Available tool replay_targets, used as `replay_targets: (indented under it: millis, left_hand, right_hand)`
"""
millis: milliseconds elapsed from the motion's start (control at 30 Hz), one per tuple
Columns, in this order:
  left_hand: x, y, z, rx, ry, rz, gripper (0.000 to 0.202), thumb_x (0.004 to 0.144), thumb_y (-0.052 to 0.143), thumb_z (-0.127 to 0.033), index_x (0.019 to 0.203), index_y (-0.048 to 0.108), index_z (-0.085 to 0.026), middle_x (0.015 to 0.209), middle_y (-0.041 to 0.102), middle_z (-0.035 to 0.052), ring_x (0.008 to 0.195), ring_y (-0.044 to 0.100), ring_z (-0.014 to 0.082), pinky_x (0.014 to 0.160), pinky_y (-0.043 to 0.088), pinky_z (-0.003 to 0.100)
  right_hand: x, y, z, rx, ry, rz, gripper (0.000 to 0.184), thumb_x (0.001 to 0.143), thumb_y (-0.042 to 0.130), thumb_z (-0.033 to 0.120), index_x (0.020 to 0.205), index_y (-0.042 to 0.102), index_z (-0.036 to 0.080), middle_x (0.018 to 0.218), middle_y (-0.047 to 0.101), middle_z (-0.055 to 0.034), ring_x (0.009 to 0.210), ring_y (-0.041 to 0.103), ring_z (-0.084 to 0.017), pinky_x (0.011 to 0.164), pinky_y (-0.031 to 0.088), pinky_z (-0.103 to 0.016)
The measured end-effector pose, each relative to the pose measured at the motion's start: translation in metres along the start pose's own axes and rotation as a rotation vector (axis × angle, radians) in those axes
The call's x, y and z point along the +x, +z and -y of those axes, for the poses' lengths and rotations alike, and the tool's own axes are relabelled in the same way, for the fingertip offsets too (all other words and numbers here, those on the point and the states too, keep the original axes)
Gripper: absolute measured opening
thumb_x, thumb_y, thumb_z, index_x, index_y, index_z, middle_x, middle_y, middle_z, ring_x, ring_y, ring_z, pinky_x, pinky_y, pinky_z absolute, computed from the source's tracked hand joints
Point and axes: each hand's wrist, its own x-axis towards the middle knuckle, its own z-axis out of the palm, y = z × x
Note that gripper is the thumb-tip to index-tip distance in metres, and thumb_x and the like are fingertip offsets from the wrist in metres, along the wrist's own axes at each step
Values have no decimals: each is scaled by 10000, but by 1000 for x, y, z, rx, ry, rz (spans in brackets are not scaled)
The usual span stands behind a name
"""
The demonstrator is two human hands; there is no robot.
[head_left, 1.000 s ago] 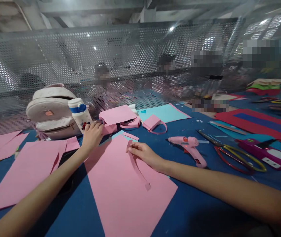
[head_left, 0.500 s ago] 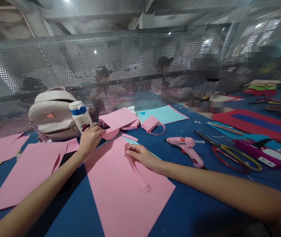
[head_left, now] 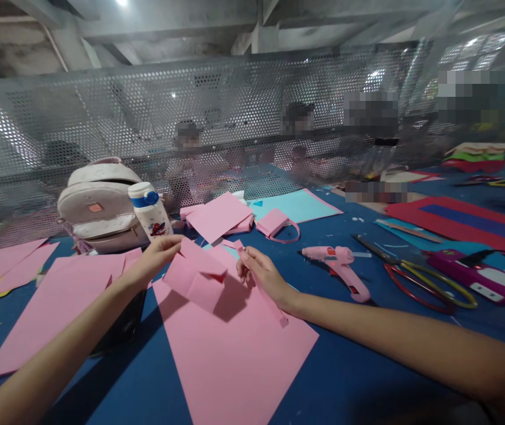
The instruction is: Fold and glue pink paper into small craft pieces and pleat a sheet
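Folded pink paper piece is up in the air over the big pink sheet, throwing a shadow on it. Left hand has it by the upper-left end, thumb and fingers pinched nearly together. Right hand has a pink paper strip by its far end, fingers curled in tight.

Room-wise it's snug: only a small gap between the folded piece's right edge and the right fingers. There's a wedge of blue tabletop right of the sheet's near edge, below the right forearm, and another to its left.

Folded piece runs long-ways from far left to near right, with its gappy folded side facing the right hand. The strip slants the same way, loose end toward the wearer and a bit right.

Further out: little pink paper bag beyond the right hand, pink glue gun to the right with its nozzle pointing left, then scissors. White bottle and backpack sit far left.
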Motion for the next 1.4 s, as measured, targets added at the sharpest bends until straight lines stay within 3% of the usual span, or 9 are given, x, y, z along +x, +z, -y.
replay_targets:
  millis: [233, 400, 567, 867, 967, 1100, 1167, 1267, 1400]
  left_hand:
    - [-14, 38, -8, -183, -119, 117, 263, 744, 707, -381, 650, 608, -156, 630, 611, -7, 565, 551, 123, 535, 419, 193]
    - [-5, 50, -25, -233, -115, 113, 207, 687, 740, -335, 669, 638, -156, 838, 703, 39, 756, 639, 162, 693, 490, 223]
    - [-3, 62, -40, -210, -137, 124, 168, 674, 714, -303, 648, 649, -150, 668, 675, 19, 611, 615, 138, 616, 474, 221]
    - [2, 57, -36, -123, -103, 39, 167, 640, 727, -303, 603, 657, -156, 635, 678, 20, 599, 619, 147, 588, 473, 227]
    - [2, 47, -30, -99, -104, -1, 168, 660, 718, -303, 626, 670, -146, 648, 689, 29, 599, 615, 142, 572, 457, 218]
    - [1, 38, -24, -90, -104, -25, 195, 678, 713, -322, 631, 662, -140, 645, 690, 32, 592, 614, 140, 582, 461, 221]
    - [0, 37, -23, -90, -101, -22, 225, 689, 729, -352, 646, 665, -140, 648, 690, 32, 588, 616, 144, 578, 462, 226]
    - [-2, 37, -26, -93, -90, -2, 259, 687, 769, -379, 669, 672, -139, 664, 700, 42, 608, 635, 158, 588, 474, 236]
    - [-6, 36, -30, -112, -71, 27, 267, 695, 787, -386, 678, 680, -142, 663, 706, 48, 644, 670, 176, 630, 511, 253]
  right_hand:
    - [-5, 2, 1, -42, 34, 61, 372, 927, 565, 549, 790, 472, 216, 656, 557, 42, 500, 511, -100, 441, 389, -217]
    - [-8, 5, 7, -92, -10, 61, 366, 907, 614, 522, 777, 508, 197, 691, 518, 39, 606, 499, -106, 557, 404, -229]
    - [-10, 10, 10, -124, -31, 50, 354, 887, 627, 510, 782, 524, 188, 744, 511, 26, 672, 478, -122, 618, 398, -249]
    - [-12, 5, 17, -218, -109, 50, 236, 968, 518, 422, 1017, 596, 206, 1006, 606, -45, 928, 561, -190, 793, 440, -296]
    - [-16, 3, 19, -265, -193, 117, 384, 985, 478, 475, 1293, 510, 248, 1321, 545, -92, 1171, 532, -230, 931, 444, -345]
    - [-19, 4, 24, -451, -227, 218, 816, 800, 739, 530, 1477, 365, 270, 1517, 426, -116, 1258, 514, -283, 994, 434, -387]
    - [-19, 6, 26, -555, -224, 204, 786, 793, 767, 452, 1461, 402, 257, 1467, 501, -112, 1223, 546, -281, 985, 431, -380]
    - [-18, 7, 29, -638, -192, 186, 384, 934, 597, 379, 1287, 570, 230, 1131, 695, -62, 913, 633, -211, 788, 452, -314]
    - [-15, 5, 29, -734, -181, 109, 243, 991, 438, 339, 908, 615, 193, 627, 548, 31, 538, 413, -127, 557, 293, -273]
